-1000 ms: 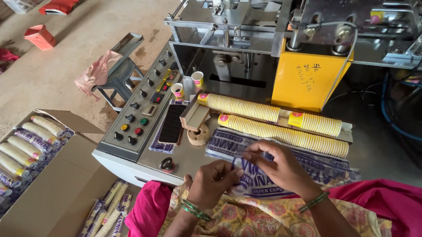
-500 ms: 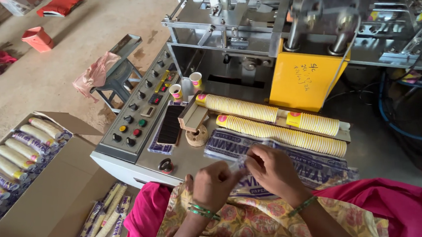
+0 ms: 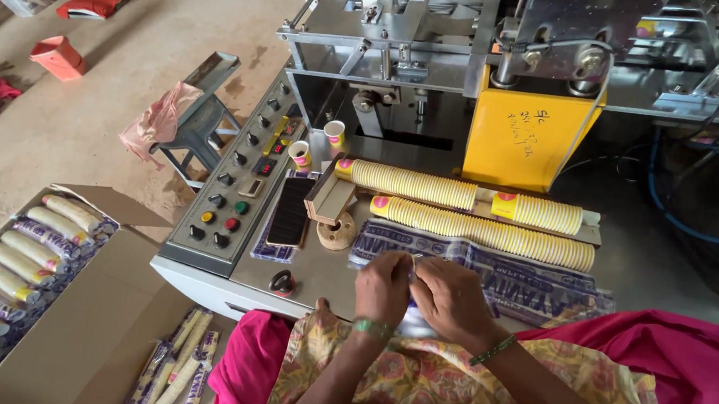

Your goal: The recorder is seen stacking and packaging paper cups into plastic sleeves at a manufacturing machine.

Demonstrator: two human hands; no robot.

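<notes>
Left hand (image 3: 382, 287) and right hand (image 3: 447, 297) both pinched on the clear printed plastic sleeve (image 3: 488, 272), fingertips meeting at near edge of grey metal surface (image 3: 322, 266). Long stacks of yellow paper cups (image 3: 482, 231) lie just behind the sleeve.

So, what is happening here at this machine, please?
A person seated at a metal worktable has both hands together on a printed clear plastic sleeve: the left hand and the right hand pinch its near end. Behind the sleeve lie long stacks of yellow paper cups on their sides. A control panel with knobs sits on the left, and an open cardboard box on the floor holds wrapped cup stacks.
</notes>
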